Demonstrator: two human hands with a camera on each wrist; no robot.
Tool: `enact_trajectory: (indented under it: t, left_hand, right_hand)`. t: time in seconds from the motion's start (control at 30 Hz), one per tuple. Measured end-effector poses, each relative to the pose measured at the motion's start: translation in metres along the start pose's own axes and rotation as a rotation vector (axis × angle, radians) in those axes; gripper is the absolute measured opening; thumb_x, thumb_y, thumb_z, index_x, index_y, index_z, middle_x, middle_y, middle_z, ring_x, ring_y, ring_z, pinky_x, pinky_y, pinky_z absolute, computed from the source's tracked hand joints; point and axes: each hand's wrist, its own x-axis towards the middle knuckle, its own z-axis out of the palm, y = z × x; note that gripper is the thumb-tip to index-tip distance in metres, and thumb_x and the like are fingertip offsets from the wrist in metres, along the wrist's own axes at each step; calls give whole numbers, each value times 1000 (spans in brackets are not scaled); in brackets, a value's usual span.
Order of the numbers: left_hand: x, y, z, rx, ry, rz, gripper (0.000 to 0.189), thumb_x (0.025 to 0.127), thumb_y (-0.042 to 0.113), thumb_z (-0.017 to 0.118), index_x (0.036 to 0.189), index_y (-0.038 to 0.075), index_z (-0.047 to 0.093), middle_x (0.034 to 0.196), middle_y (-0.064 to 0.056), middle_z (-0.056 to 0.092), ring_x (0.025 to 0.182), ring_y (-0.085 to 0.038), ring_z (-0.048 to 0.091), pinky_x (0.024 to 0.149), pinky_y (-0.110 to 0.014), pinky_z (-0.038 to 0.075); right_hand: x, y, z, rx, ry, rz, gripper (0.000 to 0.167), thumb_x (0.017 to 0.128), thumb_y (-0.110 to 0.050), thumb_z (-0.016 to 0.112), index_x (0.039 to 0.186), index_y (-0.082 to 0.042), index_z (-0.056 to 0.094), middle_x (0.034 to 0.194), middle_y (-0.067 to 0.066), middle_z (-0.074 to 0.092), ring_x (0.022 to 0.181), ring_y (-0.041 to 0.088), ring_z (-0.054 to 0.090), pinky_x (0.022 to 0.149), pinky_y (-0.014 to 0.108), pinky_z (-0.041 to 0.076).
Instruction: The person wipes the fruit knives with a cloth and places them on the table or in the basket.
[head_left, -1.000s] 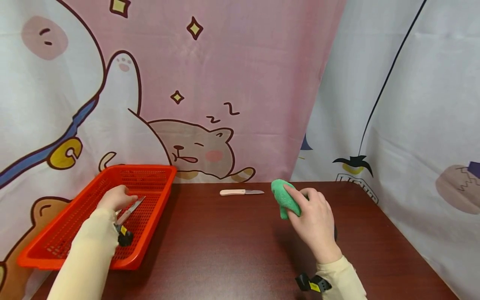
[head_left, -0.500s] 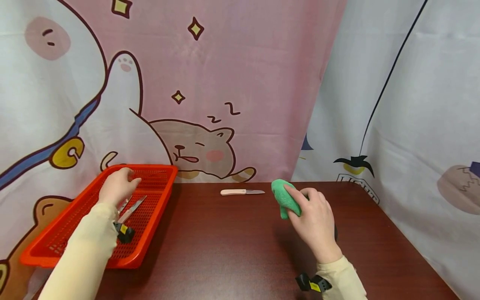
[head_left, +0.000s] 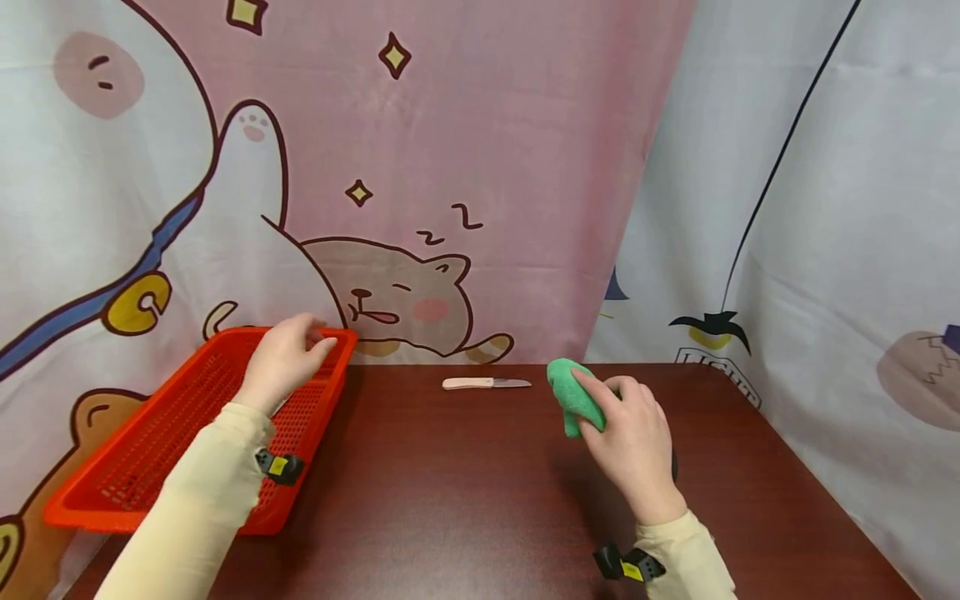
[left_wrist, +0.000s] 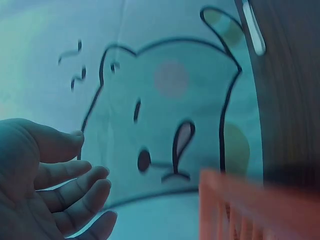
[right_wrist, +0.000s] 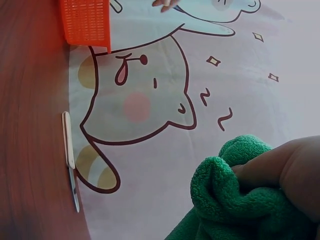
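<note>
My left hand is raised over the far part of the red plastic basket, fingers loosely bent with nothing between them. A sliver of a knife in the basket shows beside the left wrist; the rest is hidden. On the right, my right hand grips a bunched green cloth above the table. The right wrist view shows the cloth folded around the thumb. A small knife with a pale handle lies near the table's back edge, between the two hands, blade pointing right.
The dark brown table ends at the back against a curtain printed with cartoon animals. Another curtain side borders it on the right. The basket's raised rim stands at the left. Small cameras are strapped to both wrists.
My left hand has risen out of the basket and shifted right and away, leaving the knives inside it. The right hand with the green cloth has stayed almost still.
</note>
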Motion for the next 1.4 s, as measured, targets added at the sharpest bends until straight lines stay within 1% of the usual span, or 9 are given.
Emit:
enact_trajectory:
  t: [0.17, 0.37, 0.47, 0.57, 0.7, 0.8, 0.97, 1.17, 1.4]
  left_hand:
    - [6, 24, 22, -14, -6, 35, 33, 93, 15, 68, 119, -5, 61, 103, -22, 65, 89, -36, 61, 82, -52, 50]
    - [13, 45, 56, -36, 1, 83, 31, 90, 14, 71, 115, -3, 64, 99, -18, 66, 88, -32, 64, 80, -49, 52]
    - [16, 52, 75, -49, -21, 83, 33, 90, 15, 72, 116, -3, 64, 100, -17, 67, 88, -31, 66, 80, -47, 53]
    - [21, 59, 96, -75, -67, 66, 35, 91, 18, 71, 118, -2, 63, 103, -16, 67, 91, -30, 66, 81, -46, 54]
    - [30, 65, 125, -100, -121, 35, 36, 92, 21, 71, 120, 0, 63, 107, -16, 67, 96, -30, 65, 85, -46, 52]
    - [35, 66, 145, -97, -140, 20, 36, 92, 21, 71, 120, 0, 63, 109, -16, 67, 98, -31, 64, 86, -46, 52]
    - [40, 70, 174, -73, -156, 10, 39, 93, 23, 70, 124, 1, 62, 117, -17, 65, 106, -33, 62, 89, -48, 50]
    - [44, 72, 201, -53, -159, -8, 42, 93, 26, 70, 127, 4, 62, 121, -15, 63, 111, -34, 60, 91, -50, 49]
    - [45, 71, 223, -19, -166, 25, 47, 92, 24, 72, 131, 2, 59, 126, -16, 61, 115, -35, 58, 94, -50, 47]
  right_hand:
    - [-1, 3, 3, -9, 6, 3, 60, 67, -1, 85, 124, -16, 69, 93, 13, 57, 80, 32, 53, 66, 46, 46]
    - [-2, 11, 7, -18, 6, 14, 62, 67, 0, 85, 124, -17, 70, 92, 13, 57, 78, 32, 54, 64, 47, 46]
    - [-3, 16, 9, -24, -1, 26, 62, 67, -1, 86, 125, -17, 69, 92, 14, 57, 78, 33, 54, 63, 48, 46]
    - [-5, 21, 11, -30, -7, 44, 61, 68, -1, 85, 124, -18, 69, 92, 14, 57, 77, 33, 53, 62, 48, 46]
    - [-5, 26, 12, -33, -22, 69, 60, 69, -2, 84, 125, -18, 69, 92, 14, 57, 77, 33, 53, 62, 48, 46]
    - [-6, 28, 12, -31, -37, 87, 59, 70, -2, 84, 125, -18, 69, 92, 14, 58, 78, 33, 53, 62, 48, 46]
    - [-7, 32, 12, -32, -50, 114, 58, 70, -3, 85, 125, -17, 69, 92, 14, 58, 78, 33, 53, 63, 48, 46]
    - [-9, 38, 14, -36, -77, 150, 58, 72, -5, 85, 126, -17, 68, 94, 15, 58, 80, 33, 54, 63, 50, 46]
    - [-12, 42, 17, -37, -132, 184, 56, 74, -9, 84, 127, -17, 67, 95, 15, 58, 82, 33, 54, 65, 50, 47]
